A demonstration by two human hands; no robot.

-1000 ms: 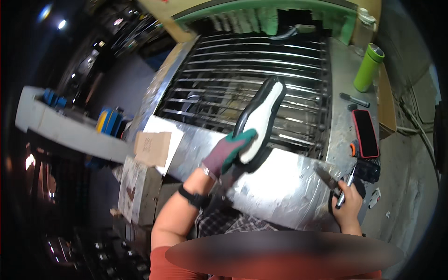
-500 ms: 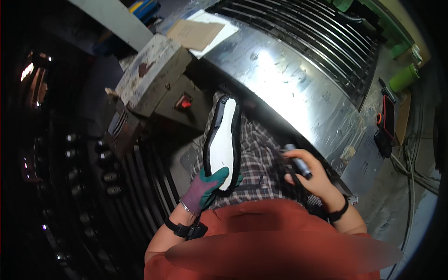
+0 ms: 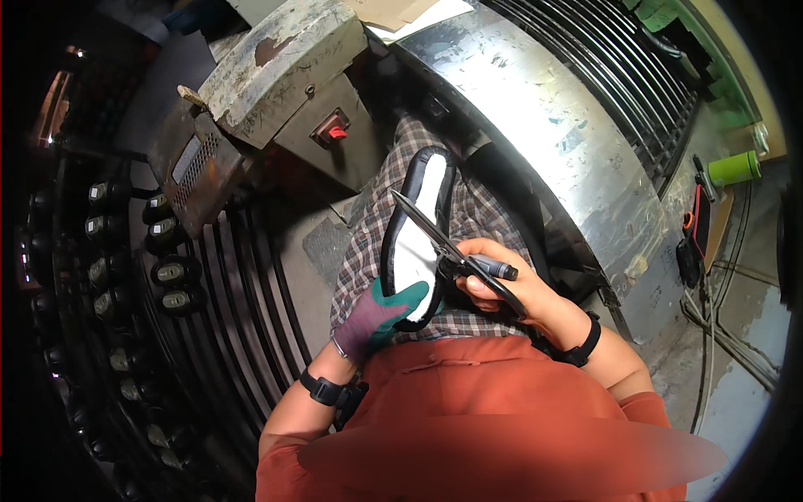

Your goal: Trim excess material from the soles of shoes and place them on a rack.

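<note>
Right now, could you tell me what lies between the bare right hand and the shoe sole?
In the head view, only the scissors, held by the right hand, blades crossing the shoe sole.

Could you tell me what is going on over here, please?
A seated person holds a white shoe sole with a black rim over their lap, gripped at its near end by the gloved left hand. The bare right hand holds dark scissors, blades pointing across the sole. A curved metal machine cover stands just ahead of the knees.
</note>
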